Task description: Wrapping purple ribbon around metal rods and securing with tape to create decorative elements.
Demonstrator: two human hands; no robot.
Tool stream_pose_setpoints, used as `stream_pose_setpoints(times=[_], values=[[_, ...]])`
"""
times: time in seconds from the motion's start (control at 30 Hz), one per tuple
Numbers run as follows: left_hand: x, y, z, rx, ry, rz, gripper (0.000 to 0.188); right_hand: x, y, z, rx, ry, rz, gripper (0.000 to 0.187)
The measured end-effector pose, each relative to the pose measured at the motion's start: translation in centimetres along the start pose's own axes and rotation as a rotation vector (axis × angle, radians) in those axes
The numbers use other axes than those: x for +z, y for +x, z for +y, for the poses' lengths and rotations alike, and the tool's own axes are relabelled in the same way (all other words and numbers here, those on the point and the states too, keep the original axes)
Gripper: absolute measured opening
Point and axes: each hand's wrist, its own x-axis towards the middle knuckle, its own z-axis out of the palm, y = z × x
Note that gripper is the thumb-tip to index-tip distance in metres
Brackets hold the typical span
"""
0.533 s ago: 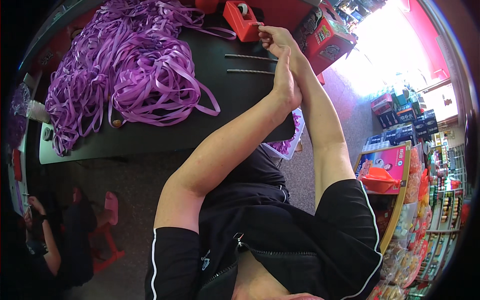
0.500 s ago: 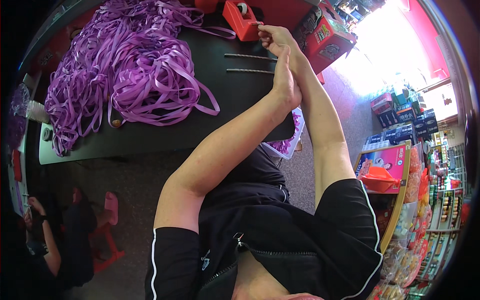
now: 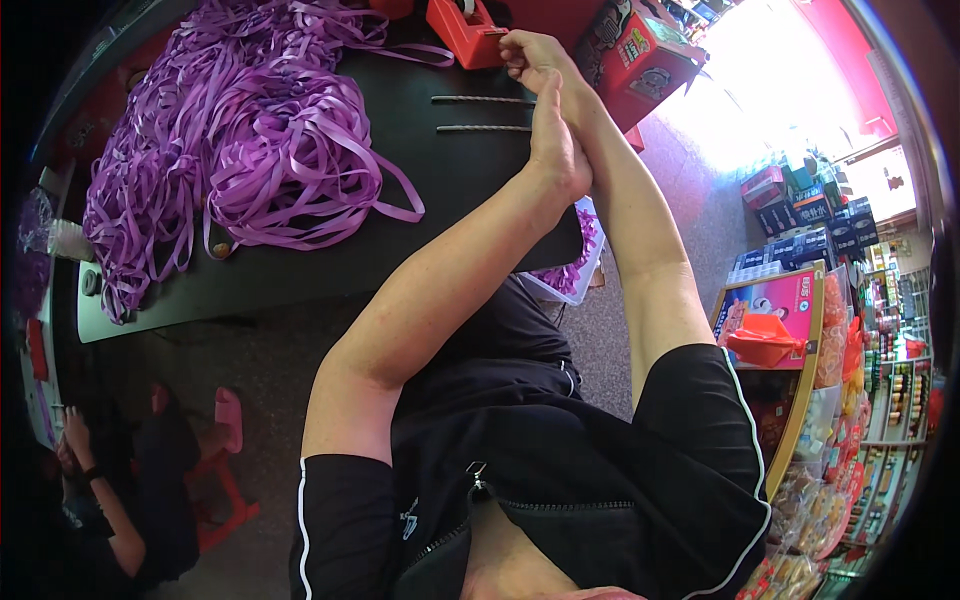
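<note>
At the far side of the dark table, my right hand is closed in a pinch beside the cutting edge of a red tape dispenser. What its fingertips hold is too small to make out. My left hand is seen edge-on, held flat and straight along the inner side of my right wrist, with part of it hidden. Nothing shows in it. Two thin twisted rods lie side by side on the table, left of my left hand.
A big heap of purple ribbon loops covers the left of the table. Under its right corner is a white bin with purple pieces. A red box stands beyond my right wrist. A person's hand works at lower left.
The whole view has shifted slightly, so the table things sit a little further left and up. My hands keep nearly the same place by the dispenser. The other person's hands have moved slightly.
</note>
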Motion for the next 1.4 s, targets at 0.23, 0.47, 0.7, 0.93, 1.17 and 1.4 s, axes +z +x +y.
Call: stream_pose_setpoints(times=[0.23, 0.47, 0.7, 0.93, 1.17, 1.4], values=[[-0.3, -0.1, -0.3, 0.053, -0.005, -0.032, 0.064, -0.9, -2.3, -0.2, 0.011, -0.229, -0.104, 0.021], [-0.4, 0.2, -1.1, 0.033, 0.082, 0.094, 0.045, -7.1, -9.8, -5.0, -0.09, -0.229, -0.201, 0.031], [-1.5, 1.0, -0.8, 0.021, 0.225, 0.173, 0.04, -7.8, -14.2, -5.1, -0.208, -0.466, -0.329, 0.034], [-2.2, 1.1, -1.2, 0.04, 0.221, 0.204, 0.018, -8.8, -14.1, -3.2, -0.227, -0.427, -0.288, 0.031], [-1.6, 0.9, -1.3, 0.038, 0.262, 0.234, 0.007, -8.9, -15.1, -1.8, -0.005, 0.0, -0.103, 0.032], [-1.9, 0.8, -1.2, 0.017, 0.315, 0.232, 0.013, -9.6, -15.5, 0.9, -0.206, -0.008, -0.135, 0.027]])
